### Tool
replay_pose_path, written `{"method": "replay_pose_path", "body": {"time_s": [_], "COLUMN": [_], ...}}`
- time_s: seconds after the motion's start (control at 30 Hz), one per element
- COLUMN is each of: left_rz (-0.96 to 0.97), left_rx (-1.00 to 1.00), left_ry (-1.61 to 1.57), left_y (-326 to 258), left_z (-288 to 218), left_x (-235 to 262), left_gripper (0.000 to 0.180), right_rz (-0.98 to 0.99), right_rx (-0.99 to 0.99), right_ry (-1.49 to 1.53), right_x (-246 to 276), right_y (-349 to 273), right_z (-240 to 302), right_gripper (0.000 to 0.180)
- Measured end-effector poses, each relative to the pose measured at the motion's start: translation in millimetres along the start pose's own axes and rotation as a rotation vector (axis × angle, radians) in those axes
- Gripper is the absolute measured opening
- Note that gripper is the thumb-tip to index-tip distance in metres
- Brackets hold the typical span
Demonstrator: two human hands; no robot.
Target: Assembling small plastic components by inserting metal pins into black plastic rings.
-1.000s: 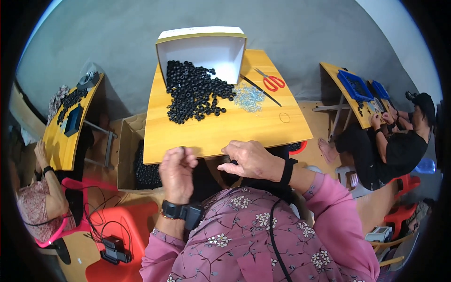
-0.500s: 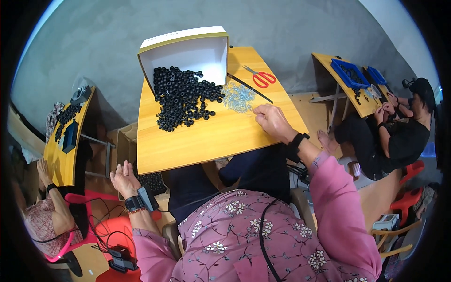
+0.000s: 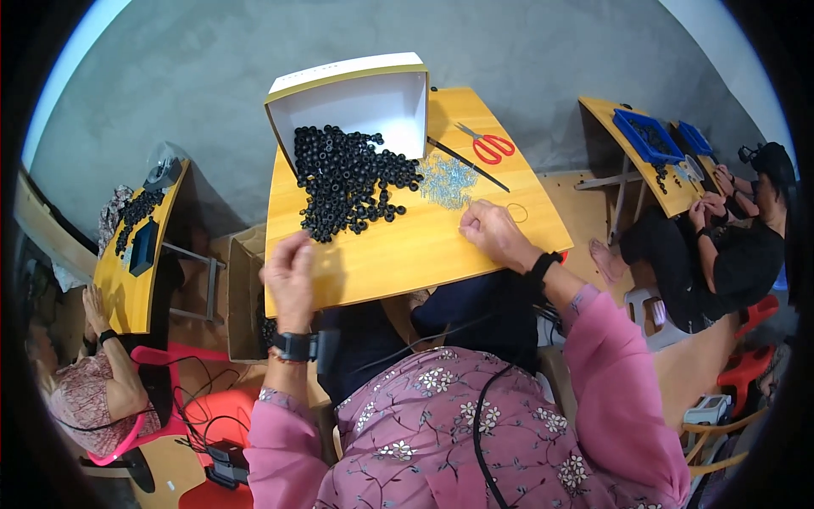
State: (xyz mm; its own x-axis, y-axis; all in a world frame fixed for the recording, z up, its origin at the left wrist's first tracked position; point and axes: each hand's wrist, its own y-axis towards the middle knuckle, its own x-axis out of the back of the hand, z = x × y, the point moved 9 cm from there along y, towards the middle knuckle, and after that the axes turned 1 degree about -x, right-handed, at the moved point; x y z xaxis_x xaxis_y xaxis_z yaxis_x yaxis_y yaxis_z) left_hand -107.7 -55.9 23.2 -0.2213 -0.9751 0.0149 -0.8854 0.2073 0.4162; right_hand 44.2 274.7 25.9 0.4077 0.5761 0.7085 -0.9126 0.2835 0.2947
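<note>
Wooden table (image 3: pixel 407 254): left hand (image 3: pixel 290 270) risen to edge, grip apparently empty; right hand (image 3: pixel 494 235) nearer, fingers curled, contents unclear.

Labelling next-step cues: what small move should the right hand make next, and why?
Probably a short reach forward: the right hand rests on the yellow wooden table just short of the pile of small silvery metal pieces, its grip apparently empty.

The person wears a pink long-sleeved floral blouse (image 3: pixel 475 433) with white blossoms, a black wristwatch (image 3: pixel 294 345) on the left wrist, a black band (image 3: pixel 539 265) on the right.
</note>
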Motion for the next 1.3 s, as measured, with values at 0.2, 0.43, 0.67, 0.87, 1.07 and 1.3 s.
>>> {"method": "replay_pose_path", "body": {"time_s": [0.2, 0.43, 0.67, 0.87, 1.07, 1.3], "left_rz": [0.414, 0.546, 0.566, 0.689, 0.582, 0.363], "left_rx": [-0.287, -0.478, -0.512, -0.486, -0.448, 0.484], "left_ry": [0.581, 1.016, 0.877, 0.839, 0.694, -0.488], "left_y": [-3, -9, -30, -54, -55, -79], "left_z": [-25, -12, -30, -33, -43, -29], "left_x": [-118, -158, -159, -161, -143, -99], "left_gripper": [0.037, 0.041, 0.029, 0.025, 0.019, 0.021], "right_rz": [0.007, -0.079, -0.105, 0.085, 0.166, 0.237], "right_rx": [-0.030, -0.064, -0.042, -0.098, -0.147, -0.159], "right_ry": [0.160, 0.276, 0.316, 0.481, 0.669, 0.823], "right_x": [-5, -4, 3, -16, -26, -34], "right_y": [-27, -34, -34, -50, -58, -50], "right_z": [7, -7, -1, 17, 50, 92], "right_gripper": [0.011, 0.013, 0.012, 0.005, 0.006, 0.006]}}
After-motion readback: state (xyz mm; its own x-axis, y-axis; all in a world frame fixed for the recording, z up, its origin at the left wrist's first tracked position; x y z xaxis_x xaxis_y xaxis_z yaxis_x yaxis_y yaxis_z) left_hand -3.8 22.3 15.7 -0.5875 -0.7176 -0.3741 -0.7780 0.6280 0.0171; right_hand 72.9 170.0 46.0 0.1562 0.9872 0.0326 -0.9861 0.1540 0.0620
